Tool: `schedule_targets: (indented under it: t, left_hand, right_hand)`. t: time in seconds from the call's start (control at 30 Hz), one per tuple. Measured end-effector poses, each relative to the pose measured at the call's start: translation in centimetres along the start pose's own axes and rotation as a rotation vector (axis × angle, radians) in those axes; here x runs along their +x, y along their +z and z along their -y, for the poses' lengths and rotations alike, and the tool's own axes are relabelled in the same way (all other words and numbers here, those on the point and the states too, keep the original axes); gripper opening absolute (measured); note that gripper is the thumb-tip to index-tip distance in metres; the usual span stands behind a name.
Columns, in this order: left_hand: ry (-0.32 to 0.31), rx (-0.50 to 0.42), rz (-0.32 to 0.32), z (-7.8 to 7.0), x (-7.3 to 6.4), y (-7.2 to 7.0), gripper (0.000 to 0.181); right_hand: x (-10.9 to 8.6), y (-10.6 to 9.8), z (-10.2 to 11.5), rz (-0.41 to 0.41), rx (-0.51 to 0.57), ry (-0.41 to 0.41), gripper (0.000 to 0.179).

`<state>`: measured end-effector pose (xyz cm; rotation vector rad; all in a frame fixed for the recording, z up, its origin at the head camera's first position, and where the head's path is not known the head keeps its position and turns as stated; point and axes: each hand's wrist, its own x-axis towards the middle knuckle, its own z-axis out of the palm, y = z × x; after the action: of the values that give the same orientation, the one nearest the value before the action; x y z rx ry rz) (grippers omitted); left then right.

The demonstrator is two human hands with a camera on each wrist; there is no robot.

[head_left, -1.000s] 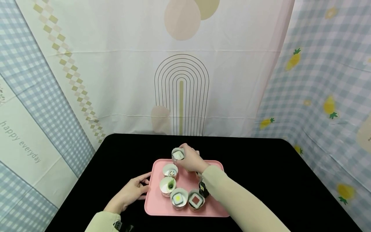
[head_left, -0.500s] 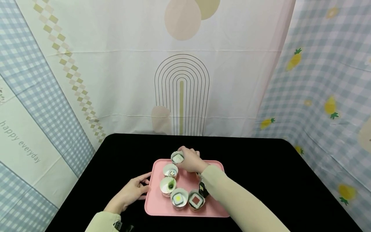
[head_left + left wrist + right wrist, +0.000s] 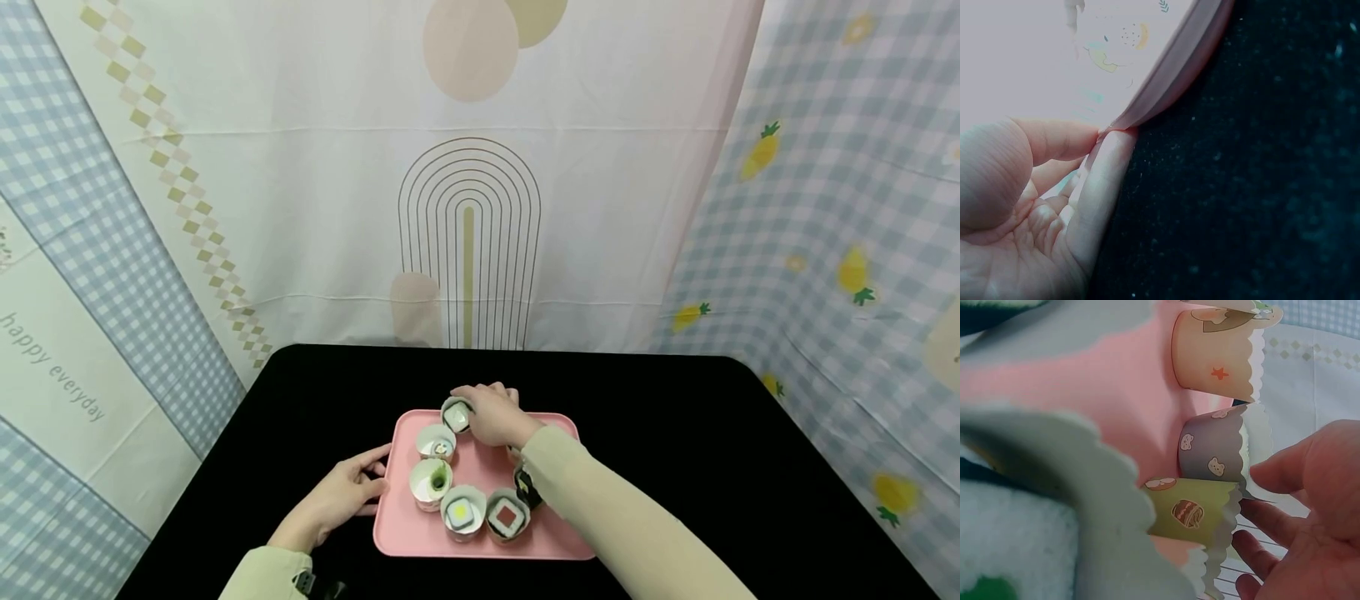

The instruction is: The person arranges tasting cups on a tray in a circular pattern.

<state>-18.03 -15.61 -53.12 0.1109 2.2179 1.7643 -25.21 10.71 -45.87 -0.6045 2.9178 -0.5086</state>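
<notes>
In the head view, my left hand [image 3: 341, 492] pinches the left edge of the pink tray [image 3: 480, 467]. The left wrist view shows thumb and finger meeting at the tray's rim [image 3: 1166, 81]. My right hand [image 3: 491, 415] is at the tray's back, holding the rim of a paper cup [image 3: 457, 415] with a white piece inside. In the right wrist view this cup is grey with small bears [image 3: 1210, 453], the thumb at its scalloped rim. It stands in line with an olive cup [image 3: 1194, 509] and a peach cup [image 3: 1213, 356].
More paper cups with sushi-like pieces stand around the tray: one with a green roll [image 3: 431, 485], one with a yellow-centred piece [image 3: 462, 514] and one with a red-centred piece [image 3: 508, 518]. My right sleeve [image 3: 600, 500] hides the tray's right side. The black table [image 3: 660, 417] surrounds it.
My right hand has lowered the cup to the tray's back left. Two neighbouring cups have shifted slightly left. My left hand has stayed at the tray's edge.
</notes>
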Motion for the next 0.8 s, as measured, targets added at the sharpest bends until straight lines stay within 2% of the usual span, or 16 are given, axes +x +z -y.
schedule_targets:
  t: [0.2,0.57,0.8]
  left_hand:
    - [-0.009,0.007,0.005,-0.03,0.08,-0.03,0.058]
    - [-0.004,0.004,0.004,-0.06,0.09,0.02,0.058]
    - [-0.009,-0.005,0.005,-0.04,0.19,0.01,0.058]
  right_hand:
    - [-0.13,-0.13,-0.03,-0.007,-0.012,0.011,0.05]
    - [-0.53,-0.25,0.07,-0.013,-0.067,-0.019,0.05]
    - [-0.77,-0.26,0.26,-0.019,-0.133,-0.022,0.048]
